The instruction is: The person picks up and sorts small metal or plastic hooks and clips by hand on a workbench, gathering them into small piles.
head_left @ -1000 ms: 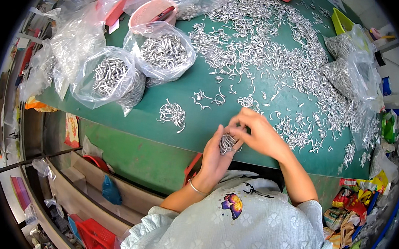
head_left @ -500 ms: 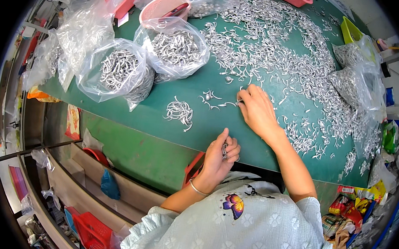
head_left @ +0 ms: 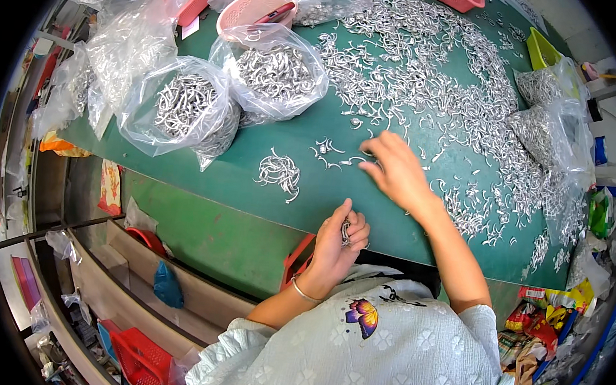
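Note:
My left hand [head_left: 337, 245] is curled closed near the table's front edge, with several small curved silvery metal pieces [head_left: 346, 231] showing between its fingers. Over the table, my right hand [head_left: 399, 171] reaches forward with thumb and fingertips apart; nothing shows between them. Just left of its fingertips lies a loose curved piece [head_left: 355, 159], beside a few scattered ones [head_left: 325, 148]. Farther left, a small heap of the same curved pieces [head_left: 279, 174] rests on the green tabletop [head_left: 244, 201].
A broad spread of metal pieces [head_left: 428, 66] covers the far and right side. Open clear bags of pieces [head_left: 186, 107] [head_left: 273, 74] stand at left, with a pink basket [head_left: 238, 12] behind them. More filled bags [head_left: 537, 132] sit at the right edge beside a yellow-green basket [head_left: 541, 50].
My right hand has shifted slightly left, and its thumb and fingers have parted. My left hand stays almost in place, still closed around the metal pieces.

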